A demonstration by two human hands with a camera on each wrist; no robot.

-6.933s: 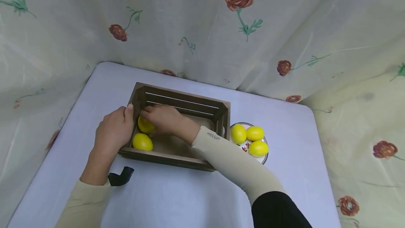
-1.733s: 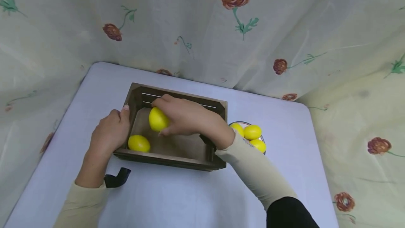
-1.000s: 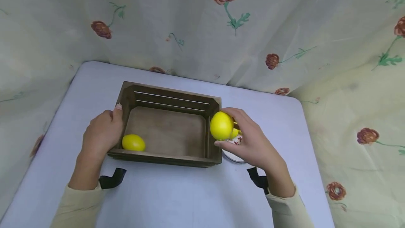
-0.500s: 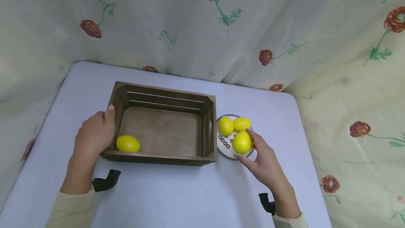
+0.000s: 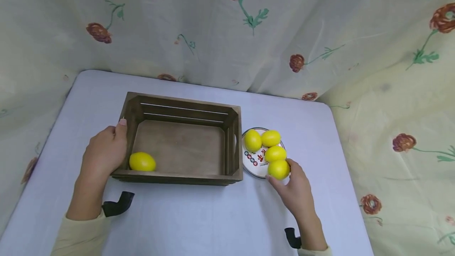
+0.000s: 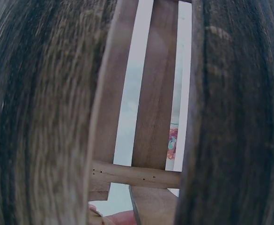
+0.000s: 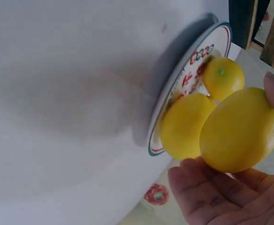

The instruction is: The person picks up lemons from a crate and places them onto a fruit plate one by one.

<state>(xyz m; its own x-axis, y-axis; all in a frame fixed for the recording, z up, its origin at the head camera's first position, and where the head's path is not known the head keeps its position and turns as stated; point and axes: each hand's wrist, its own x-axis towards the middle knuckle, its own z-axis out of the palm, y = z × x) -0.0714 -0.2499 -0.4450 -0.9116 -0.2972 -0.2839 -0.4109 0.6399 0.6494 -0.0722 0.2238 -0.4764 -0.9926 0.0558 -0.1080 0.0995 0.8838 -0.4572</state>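
My left hand (image 5: 105,149) grips the left end of a brown wooden crate (image 5: 177,177), thumb over its rim. One yellow lemon (image 5: 142,162) lies in the crate's near left corner. At the crate's right stands a white patterned plate (image 5: 251,161) bearing three lemons, among them a rear one (image 5: 271,138). My right hand (image 5: 296,189) holds another lemon (image 5: 279,169) between thumb and fingers at the plate's near right rim. In the right wrist view this held lemon (image 7: 240,131) overlaps a lemon on the plate (image 7: 186,126). The left wrist view shows the crate's slats (image 6: 155,84) close up.
A white-covered table (image 5: 199,216) carries the crate and plate. Behind and beside it hangs a pale curtain (image 5: 149,50) with printed flowers. A black curved piece (image 5: 119,204) sits at the left wrist, a similar one (image 5: 293,238) at the right.
My right hand took a lemon from the crate's left part and carried it right to the plate's near edge. The left hand stays on the crate's end; the view has shifted slightly.
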